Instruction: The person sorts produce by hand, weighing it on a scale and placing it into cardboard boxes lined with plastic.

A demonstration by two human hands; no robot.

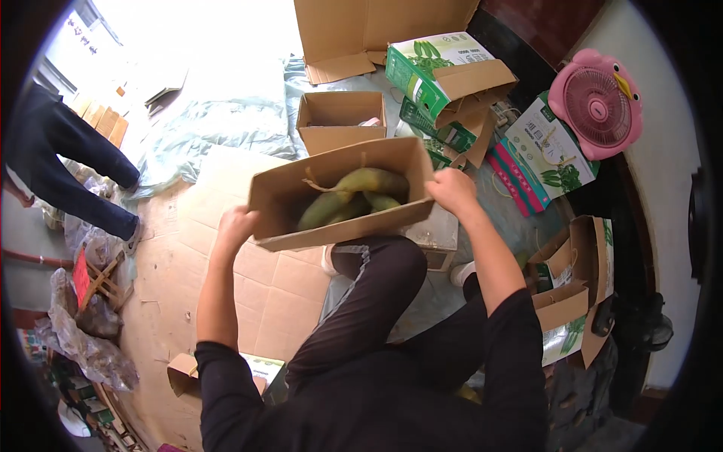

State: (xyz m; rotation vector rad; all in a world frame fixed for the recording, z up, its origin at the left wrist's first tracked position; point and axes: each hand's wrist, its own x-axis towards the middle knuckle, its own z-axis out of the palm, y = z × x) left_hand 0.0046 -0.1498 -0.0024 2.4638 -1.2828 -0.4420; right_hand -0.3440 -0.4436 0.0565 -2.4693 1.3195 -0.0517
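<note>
Above the bent knee, L hand & R hand — fingers clenched — grip opp. ends of an open cardboard box w/ green produce inside, step apparently holding it aloft, next move prob. needing both grips firm & level.

Strong white light floods in at the far left, washing out that side of the room. Flattened cardboard covers much of the floor, with pale, crinkled plastic sheeting spread beyond it. On the right rises an off-white wall, with a dark red panel farther along. A pink, bird-faced fan stands near the wall.
</note>
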